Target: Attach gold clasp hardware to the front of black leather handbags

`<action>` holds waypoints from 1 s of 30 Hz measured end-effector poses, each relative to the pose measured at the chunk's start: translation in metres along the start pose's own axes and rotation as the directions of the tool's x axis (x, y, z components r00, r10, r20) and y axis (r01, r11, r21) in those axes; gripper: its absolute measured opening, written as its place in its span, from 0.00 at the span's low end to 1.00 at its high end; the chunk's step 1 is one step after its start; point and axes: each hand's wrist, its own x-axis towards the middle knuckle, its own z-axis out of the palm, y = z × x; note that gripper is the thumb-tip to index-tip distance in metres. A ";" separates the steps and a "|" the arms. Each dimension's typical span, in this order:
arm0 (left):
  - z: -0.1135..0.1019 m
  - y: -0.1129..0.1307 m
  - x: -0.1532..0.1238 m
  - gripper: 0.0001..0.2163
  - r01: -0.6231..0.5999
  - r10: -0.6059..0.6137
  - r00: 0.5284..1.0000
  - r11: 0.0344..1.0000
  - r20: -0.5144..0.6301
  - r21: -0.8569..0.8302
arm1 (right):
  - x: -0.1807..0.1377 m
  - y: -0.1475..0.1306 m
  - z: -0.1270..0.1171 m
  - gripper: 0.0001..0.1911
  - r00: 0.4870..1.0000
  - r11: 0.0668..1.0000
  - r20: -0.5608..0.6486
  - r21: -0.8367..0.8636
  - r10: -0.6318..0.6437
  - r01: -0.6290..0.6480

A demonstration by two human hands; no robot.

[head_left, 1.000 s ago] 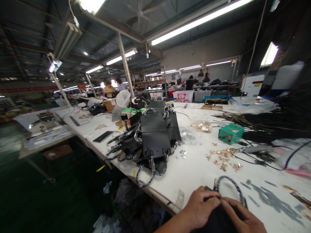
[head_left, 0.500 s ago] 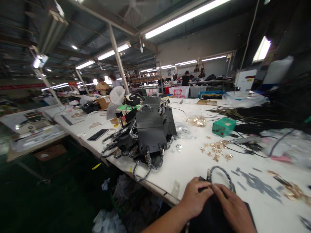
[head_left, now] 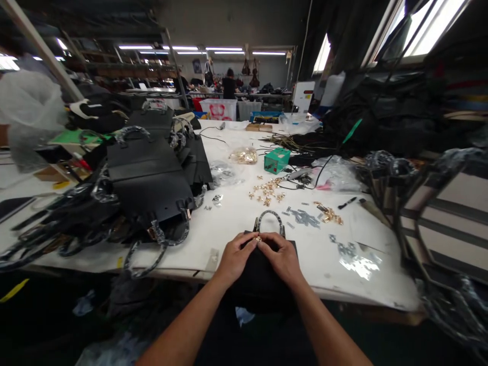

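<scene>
A black handbag panel (head_left: 263, 272) lies at the table's front edge, its plastic-wrapped handle (head_left: 271, 213) standing up on the far side. Over it, my left hand (head_left: 239, 254) and my right hand (head_left: 280, 254) meet with thumbs and fingertips pinched together. Between those fingertips sits a small gold metal fitting (head_left: 258, 239), which both hands touch. Its exact shape is too small to make out. Similar gold fittings (head_left: 267, 192) are scattered farther back on the white table, with grey metal strips (head_left: 304, 217) to their right.
Black handbag pieces (head_left: 148, 168) with wrapped handles are piled at the left. A green box (head_left: 277, 160) with a cable stands farther back. Stacked panels (head_left: 450, 218) rise at the right. More gold parts (head_left: 328, 213) and shiny plates (head_left: 356, 256) lie on the white table (head_left: 244, 203).
The head view has swung right, bringing the stacked panels at the right into sight. A gold fitting now shows between my fingertips. Both hands remain together at the bag panel.
</scene>
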 end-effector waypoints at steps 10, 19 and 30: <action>-0.001 0.001 -0.001 0.15 -0.005 0.004 1.000 0.999 0.016 0.048 | 0.000 -0.005 -0.001 0.12 1.000 0.999 0.011 -0.032 -0.011 0.012; 0.000 0.001 -0.001 0.15 -0.029 0.029 1.000 1.000 -0.004 -0.002 | 0.000 -0.002 0.000 0.13 0.999 0.999 -0.048 -0.044 0.020 -0.022; 0.002 0.002 0.001 0.15 0.066 -0.068 0.997 0.997 -0.042 -0.043 | -0.001 -0.004 0.005 0.13 0.999 0.999 -0.032 -0.035 0.019 -0.020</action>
